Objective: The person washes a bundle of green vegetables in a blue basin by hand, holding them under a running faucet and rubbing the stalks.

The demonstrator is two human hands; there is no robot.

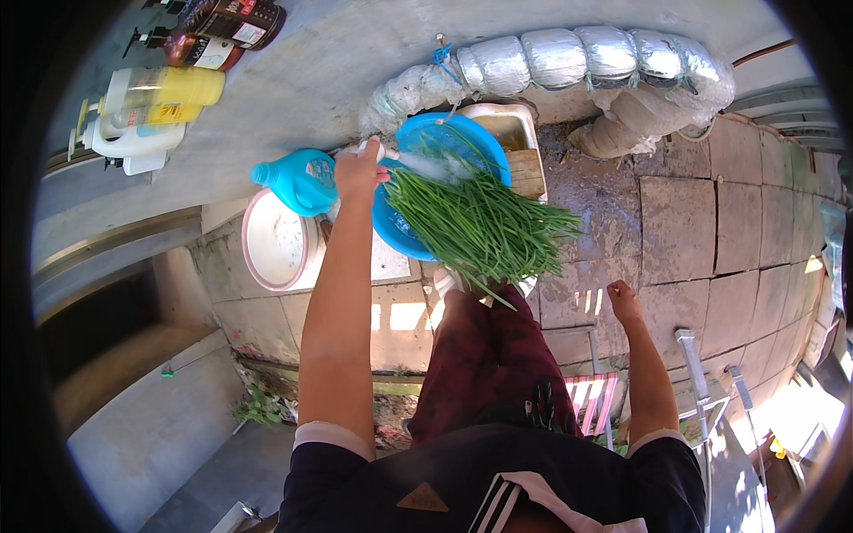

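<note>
My left hand point(360, 170) grips a white spray nozzle point(381, 151), and water sprays from it to the right over long green leafy stalks point(480, 220), which look like garlic chives. The bundle lies across a blue plastic basin point(416, 123), its tips hanging past the basin's right and lower rim. Water shows in the basin. Away to the right, my right hand point(625, 301) hangs over the paving with its fingers curled; nothing is seen in it.
A turquoise detergent bottle point(303, 181) leans by a white bucket with a pink rim point(250, 246). Behind the basin are a white sink point(530, 120) with a wooden board point(526, 173) and foil-wrapped pipes point(553, 60). Pump bottles point(163, 93) stand upper left; a metal-legged stool point(693, 363) is lower right.
</note>
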